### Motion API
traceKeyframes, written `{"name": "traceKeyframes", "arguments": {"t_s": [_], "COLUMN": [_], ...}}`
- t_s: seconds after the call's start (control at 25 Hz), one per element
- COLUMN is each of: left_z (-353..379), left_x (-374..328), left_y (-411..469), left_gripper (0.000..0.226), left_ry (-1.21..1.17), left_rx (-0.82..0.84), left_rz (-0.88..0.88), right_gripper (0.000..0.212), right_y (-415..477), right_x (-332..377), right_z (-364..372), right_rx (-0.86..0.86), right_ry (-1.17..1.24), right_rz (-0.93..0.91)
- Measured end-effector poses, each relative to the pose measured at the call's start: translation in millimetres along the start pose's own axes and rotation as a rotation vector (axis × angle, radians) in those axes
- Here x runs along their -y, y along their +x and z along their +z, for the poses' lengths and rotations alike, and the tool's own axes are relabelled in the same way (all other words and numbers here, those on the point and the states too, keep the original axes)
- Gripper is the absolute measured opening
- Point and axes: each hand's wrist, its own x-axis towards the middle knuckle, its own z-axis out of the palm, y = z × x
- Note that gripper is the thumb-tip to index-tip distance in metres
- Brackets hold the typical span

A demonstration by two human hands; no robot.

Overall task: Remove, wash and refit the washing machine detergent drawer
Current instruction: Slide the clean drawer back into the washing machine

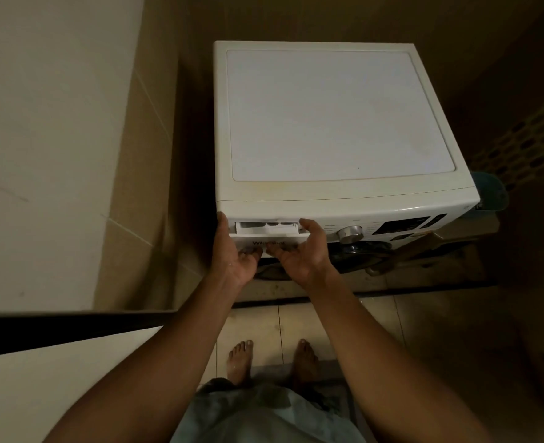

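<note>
Both my left hand (237, 254) and right hand (301, 255), palms up, grip the drawer (269, 231) by its front, fingers curled beneath, with it slightly out at the washer (328, 116) top-left front.

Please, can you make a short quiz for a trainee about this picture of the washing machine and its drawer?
1. True or false: the detergent drawer of the washing machine is pushed fully in.
2. Of the left hand and the right hand, which grips the drawer's front? A) left only B) right only C) both
3. Fill in: in the picture, the silver knob lies to the ___ of the drawer.
Key: 1 false, it stands a little way out and its compartments show; 2 C; 3 right.
</note>
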Motion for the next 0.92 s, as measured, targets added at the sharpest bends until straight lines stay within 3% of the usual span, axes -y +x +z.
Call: {"name": "traceKeyframes", "arguments": {"t_s": [0.24,0.48,0.64,0.8,0.92], "left_z": [17,27,10,-6,-10], "left_x": [-10,-14,-2,6,12], "left_y": [13,24,28,33,38], "left_gripper": [0.052,0.042,0.037,0.052,0.041], "left_ry": [0.001,-0.02,0.039,0.058,0.034], "left_rx": [0.066,0.077,0.031,-0.005,0.061], "left_rz": [0.035,0.021,0.019,-0.004,-0.027], "right_gripper": [0.059,0.054,0.061,0.054,0.054], "right_y": [18,22,21,22,31], "right_x": [6,17,6,-13,-26], "right_z": [18,24,5,-11,-14], "right_rx": [0.014,0.046,0.042,0.037,0.08], "right_ry": [0.049,-0.012,-0.032,-0.042,-0.006], "right_rz": [0.007,0.034,0.015,-0.026,-0.073]}}
